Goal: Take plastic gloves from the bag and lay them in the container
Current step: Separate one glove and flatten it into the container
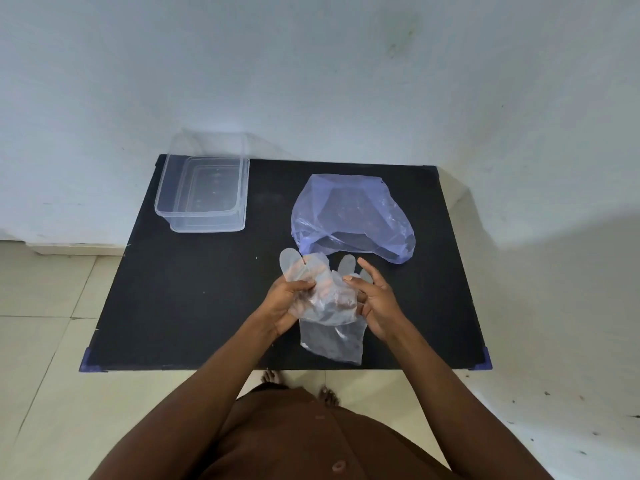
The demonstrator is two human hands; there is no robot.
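Thin clear plastic gloves (329, 306) hang bunched between both hands above the black table (180, 299), their fingers pointing away from me and their cuffs drooping toward the near edge. My left hand (285, 301) grips the bunch from the left. My right hand (375, 299) holds it from the right with the index finger and thumb stretched out. A pale blue plastic bag (353, 216) lies crumpled just beyond the hands, its mouth facing me. The clear rectangular container (204, 188) stands at the table's far left corner, with nothing visible inside.
A white wall rises right behind the table. Pale floor tiles surround it, and my bare feet (301, 386) show below the near edge. Blue corner caps (483, 360) mark the table's front corners.
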